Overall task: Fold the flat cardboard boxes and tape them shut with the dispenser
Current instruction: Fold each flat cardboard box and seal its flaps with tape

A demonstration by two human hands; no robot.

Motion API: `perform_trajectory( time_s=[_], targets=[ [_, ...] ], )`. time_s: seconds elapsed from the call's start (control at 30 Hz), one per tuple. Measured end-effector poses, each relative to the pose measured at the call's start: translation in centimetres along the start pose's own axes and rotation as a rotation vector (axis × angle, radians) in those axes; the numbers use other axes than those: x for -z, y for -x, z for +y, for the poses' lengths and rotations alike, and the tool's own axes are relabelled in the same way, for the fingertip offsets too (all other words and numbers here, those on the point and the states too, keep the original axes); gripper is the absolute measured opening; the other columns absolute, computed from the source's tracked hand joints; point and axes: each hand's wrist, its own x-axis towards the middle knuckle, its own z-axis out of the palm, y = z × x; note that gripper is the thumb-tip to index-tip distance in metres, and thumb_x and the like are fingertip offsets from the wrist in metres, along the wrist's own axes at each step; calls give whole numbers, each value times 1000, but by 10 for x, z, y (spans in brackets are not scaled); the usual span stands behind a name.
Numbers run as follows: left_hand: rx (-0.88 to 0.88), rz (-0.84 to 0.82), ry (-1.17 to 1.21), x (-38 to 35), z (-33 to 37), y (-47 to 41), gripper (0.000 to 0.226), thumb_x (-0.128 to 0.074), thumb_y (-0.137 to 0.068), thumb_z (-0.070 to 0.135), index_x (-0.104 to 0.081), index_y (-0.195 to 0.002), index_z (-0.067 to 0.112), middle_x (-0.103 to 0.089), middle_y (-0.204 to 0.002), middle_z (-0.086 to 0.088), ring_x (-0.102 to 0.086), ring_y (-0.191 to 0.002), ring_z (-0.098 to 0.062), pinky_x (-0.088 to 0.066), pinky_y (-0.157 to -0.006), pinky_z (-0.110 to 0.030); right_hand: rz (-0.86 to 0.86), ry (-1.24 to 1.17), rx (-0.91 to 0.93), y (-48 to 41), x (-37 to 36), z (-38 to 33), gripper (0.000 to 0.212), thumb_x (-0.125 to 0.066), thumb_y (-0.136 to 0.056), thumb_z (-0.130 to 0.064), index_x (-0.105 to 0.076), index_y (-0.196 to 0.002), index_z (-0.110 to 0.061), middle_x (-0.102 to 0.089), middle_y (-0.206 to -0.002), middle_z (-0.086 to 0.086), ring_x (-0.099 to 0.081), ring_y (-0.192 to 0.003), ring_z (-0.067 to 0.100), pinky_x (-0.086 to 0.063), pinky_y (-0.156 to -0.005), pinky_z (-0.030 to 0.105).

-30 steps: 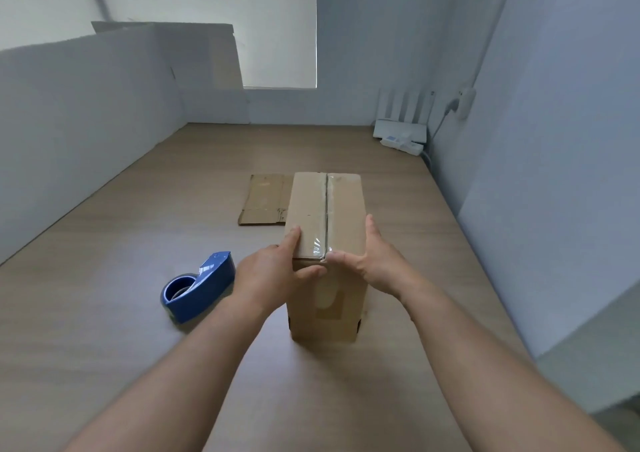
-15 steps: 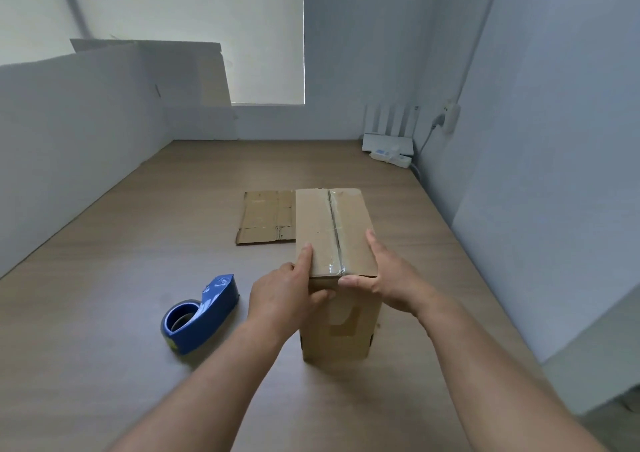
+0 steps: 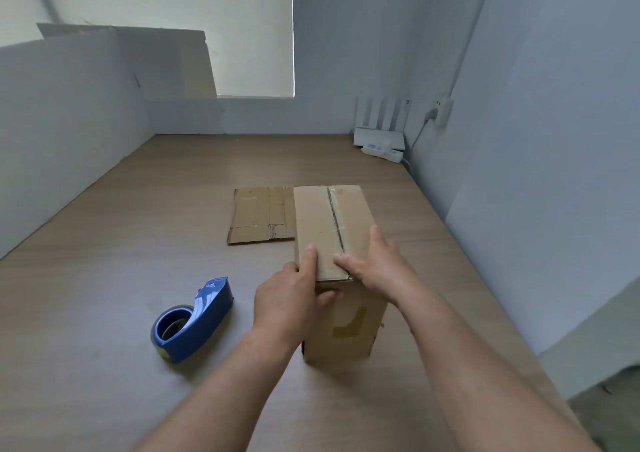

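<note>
box [image 3: 332,223] gripped, left hand [image 3: 291,299], right hand [image 3: 381,268], flat cardboard [image 3: 259,216] behind, dispenser [image 3: 197,316] beside

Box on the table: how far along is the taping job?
Done: one box stands folded, tape strip along its top seam. In hand: left hand and right hand grip its near end, thumbs on top. Left: the flat cardboard beyond it is unfolded; the dispenser lies idle on the table.
</note>
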Motion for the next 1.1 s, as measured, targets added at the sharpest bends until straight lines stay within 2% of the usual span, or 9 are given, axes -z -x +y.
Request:
perform_trajectory(
  time_s=[0.13, 0.27, 0.37, 0.47, 0.57, 0.67, 0.83, 0.93, 1.1],
  targets=[
    [3, -41, 4, 1, 1, -5, 81, -46, -91, 61, -3, -152, 30, -51, -131, -2, -55, -112, -19, -48, -83, -31, -164, -71, 92, 10, 12, 14, 109, -69, -76, -58, 3, -153, -28, -15, -156, 3, -25, -140, 25, -30, -111, 42],
    [-26, -92, 13, 7, -9, -10, 87, -45, -87, 68, 2, -152, 35, -47, -137, -1, -54, -115, -18, -50, -87, -32, -168, -9, 166, 9, 10, 17, 116, -74, -72, -56, 4, -152, -29, -13, -156, 0, -19, -143, 21, -25, -114, 38],
    [-72, -200, 329, 11, -33, -4, 96, -39, -73, 79, 5, -151, 43, -39, -148, 4, -52, -120, -13, -49, -96, -34, -119, 16, 191, 10, 2, 20, 109, -71, -74, -56, 2, -152, -33, -15, -155, -1, -21, -143, 22, -27, -114, 41],
    [64, -53, 563, 1, -76, 0, 88, -39, -76, 70, -16, -152, 32, -41, -147, 0, -49, -123, -12, -45, -101, -39, -111, 48, 217, 7, 4, 23, 107, -71, -74, -57, 0, -151, -36, -15, -157, -1, -19, -144, 21, -26, -115, 42],
    [421, 30, 346, -22, -125, 0, 60, -49, -94, 48, -40, -141, 11, -48, -137, -14, -47, -123, -29, -38, -98, -39, -136, 41, 236, 2, 9, 24, 104, -71, -75, -54, -4, -151, -36, -13, -158, -4, -17, -144, 18, -22, -117, 38],
    [618, -151, 108, -49, -163, 1, 52, -51, -93, 47, -49, -120, 2, -55, -119, -18, -54, -106, -36, -44, -86, -39, -152, 22, 241, -2, 12, 23, 103, -73, -74, -50, -6, -152, -37, -13, -158, -6, -18, -144, 16, -20, -116, 35],
    [648, -307, -55, -69, -181, -2, 47, -46, -90, 61, -51, -96, 15, -57, -80, 1, -55, -77, -20, -42, -64, -28, -140, 9, 243, -4, 11, 24, 103, -75, -73, -48, -8, -152, -37, -15, -157, -8, -19, -143, 13, -20, -114, 30],
    [649, -373, -113, -71, -180, -11, 48, -44, -88, 66, -52, -84, 18, -61, -77, 3, -57, -71, -16, -40, -64, -26, -133, 26, 230, -5, 12, 24, 105, -75, -71, -50, -8, -151, -38, -14, -158, -9, -19, -144, 13, -20, -116, 31],
    [716, -304, 106, -72, -183, -28, 38, -54, -91, 48, -55, -79, 12, -55, -72, -3, -54, -69, -22, -38, -63, -27, -138, 53, 222, -8, 12, 26, 109, -75, -68, -56, -6, -151, -40, -7, -160, -7, -12, -146, 14, -17, -119, 38]
  ],
)
